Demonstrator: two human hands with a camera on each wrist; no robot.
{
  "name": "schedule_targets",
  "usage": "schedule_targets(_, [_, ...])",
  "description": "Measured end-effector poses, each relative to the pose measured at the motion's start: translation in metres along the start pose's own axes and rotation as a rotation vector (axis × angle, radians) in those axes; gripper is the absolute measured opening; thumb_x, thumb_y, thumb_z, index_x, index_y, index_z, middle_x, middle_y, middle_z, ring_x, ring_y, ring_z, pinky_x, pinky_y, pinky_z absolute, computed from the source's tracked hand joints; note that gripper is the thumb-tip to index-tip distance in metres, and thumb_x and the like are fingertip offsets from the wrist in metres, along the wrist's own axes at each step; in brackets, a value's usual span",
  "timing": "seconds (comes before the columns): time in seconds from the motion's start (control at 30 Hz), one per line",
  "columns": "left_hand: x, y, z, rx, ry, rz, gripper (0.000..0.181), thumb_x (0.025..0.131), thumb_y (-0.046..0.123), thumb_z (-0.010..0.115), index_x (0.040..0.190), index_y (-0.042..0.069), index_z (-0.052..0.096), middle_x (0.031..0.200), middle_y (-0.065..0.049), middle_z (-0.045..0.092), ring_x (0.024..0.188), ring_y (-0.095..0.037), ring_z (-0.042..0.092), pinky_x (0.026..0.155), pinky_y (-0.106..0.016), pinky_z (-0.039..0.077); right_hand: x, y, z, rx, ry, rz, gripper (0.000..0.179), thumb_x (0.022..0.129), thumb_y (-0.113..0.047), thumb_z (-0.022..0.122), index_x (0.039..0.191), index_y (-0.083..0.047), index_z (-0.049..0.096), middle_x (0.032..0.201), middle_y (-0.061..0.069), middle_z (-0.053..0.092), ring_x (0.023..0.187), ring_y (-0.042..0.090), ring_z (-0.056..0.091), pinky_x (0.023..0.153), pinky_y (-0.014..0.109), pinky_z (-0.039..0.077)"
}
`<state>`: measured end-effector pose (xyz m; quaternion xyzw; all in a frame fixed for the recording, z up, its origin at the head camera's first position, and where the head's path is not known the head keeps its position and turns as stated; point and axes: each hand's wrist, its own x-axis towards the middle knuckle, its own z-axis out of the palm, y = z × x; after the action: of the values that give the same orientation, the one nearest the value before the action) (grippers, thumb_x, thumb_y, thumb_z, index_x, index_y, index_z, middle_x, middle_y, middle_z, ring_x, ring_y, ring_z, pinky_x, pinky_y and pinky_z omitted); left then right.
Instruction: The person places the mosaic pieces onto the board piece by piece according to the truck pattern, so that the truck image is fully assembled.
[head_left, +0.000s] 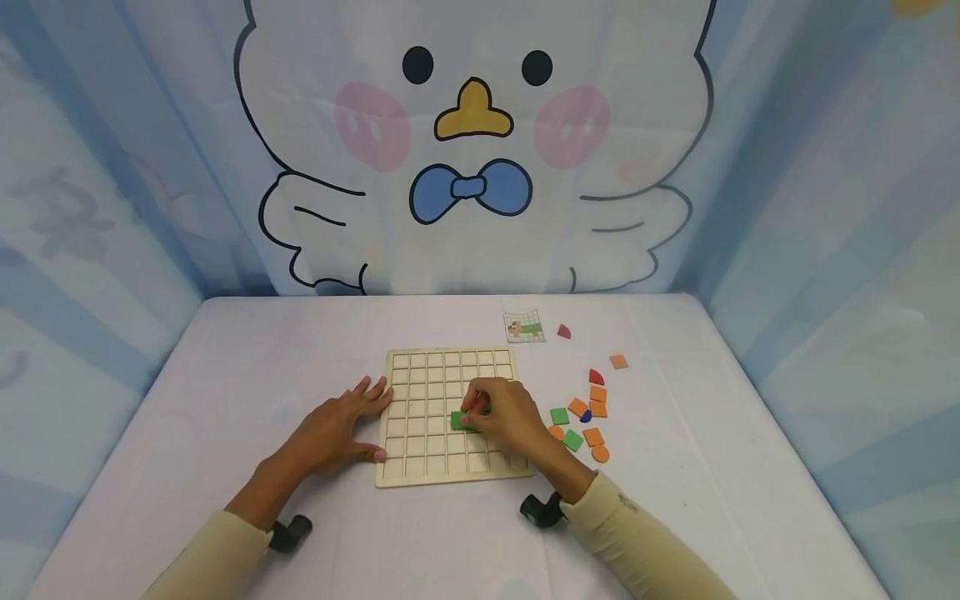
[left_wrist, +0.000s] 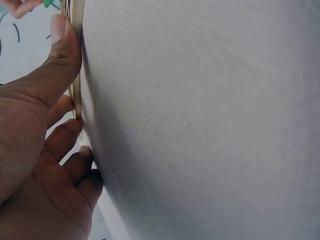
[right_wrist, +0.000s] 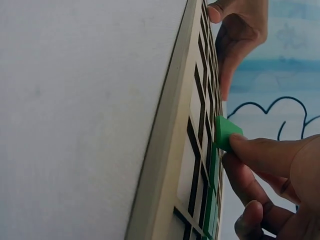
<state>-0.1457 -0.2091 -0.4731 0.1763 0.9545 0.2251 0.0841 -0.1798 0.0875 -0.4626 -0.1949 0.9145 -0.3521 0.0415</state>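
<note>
A light wooden grid board (head_left: 418, 481) lies flat on the white table. My left hand (head_left: 345, 427) rests at the board's left edge, fingers spread and fairly straight, with the thumb near the lower corner. The left wrist view shows that thumb (left_wrist: 65, 47) against the board's side. Over the middle of the board, my right hand (head_left: 506, 415) pinches a green square tile (right_wrist: 228, 133) between thumb and fingers. That tile is tilted against the grid. Beside it, more green tiles (right_wrist: 214, 210) sit in the cells, mostly hidden by the right hand in the head view.
Right of the board lie loose pieces: green squares (head_left: 559, 416), orange squares (head_left: 593, 437), orange rounds (head_left: 600, 453), a blue piece (head_left: 586, 417) and red pieces (head_left: 596, 377). A small picture card (head_left: 524, 327) lies behind the board. A printed curtain (head_left: 472, 250) hangs behind the table.
</note>
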Motion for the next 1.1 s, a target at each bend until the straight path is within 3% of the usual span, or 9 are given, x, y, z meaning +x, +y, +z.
schedule_targets(0.4, [0.002,-0.001,0.002,0.007,-0.002,-0.006,0.103,0.077,0.043,0.091,0.163,0.013,0.042,0.173,-0.011,0.031,0.161,-0.046,0.026,0.123,-0.072,0.031,0.002,-0.009,0.007,-0.119,-0.032,0.007,0.02,0.087,-0.016,0.088,0.08,-0.023,0.071,0.075,-0.01,0.064,0.069,0.005,0.056,0.063,0.025,0.043])
schedule_targets(0.6, [0.002,-0.001,0.002,0.006,0.0,-0.004,0.103,0.078,0.043,0.091,0.163,0.013,0.042,0.173,-0.012,0.031,0.161,-0.046,0.027,0.123,-0.072,0.032,0.001,-0.008,0.003,-0.09,-0.052,0.012,0.019,0.086,-0.017,0.089,0.082,-0.023,0.072,0.075,-0.01,0.065,0.07,0.006,0.058,0.067,0.027,0.045])
schedule_targets(0.83, [0.002,-0.001,0.001,0.012,-0.002,0.002,0.103,0.078,0.042,0.091,0.163,0.012,0.042,0.173,-0.012,0.031,0.161,-0.046,0.027,0.122,-0.072,0.032,-0.005,0.002,-0.014,-0.001,-0.013,0.069,0.015,0.087,-0.014,0.089,0.093,-0.02,0.076,0.078,-0.009,0.067,0.079,0.012,0.059,0.077,0.034,0.046])
schedule_targets(1.1, [0.002,-0.002,0.001,0.007,-0.005,0.006,0.102,0.078,0.042,0.091,0.163,0.012,0.042,0.173,-0.013,0.032,0.161,-0.046,0.027,0.121,-0.073,0.032,-0.017,0.022,-0.042,-0.018,0.035,0.184,0.02,0.085,-0.013,0.09,0.1,-0.02,0.078,0.084,-0.007,0.071,0.084,0.017,0.058,0.07,0.032,0.043])
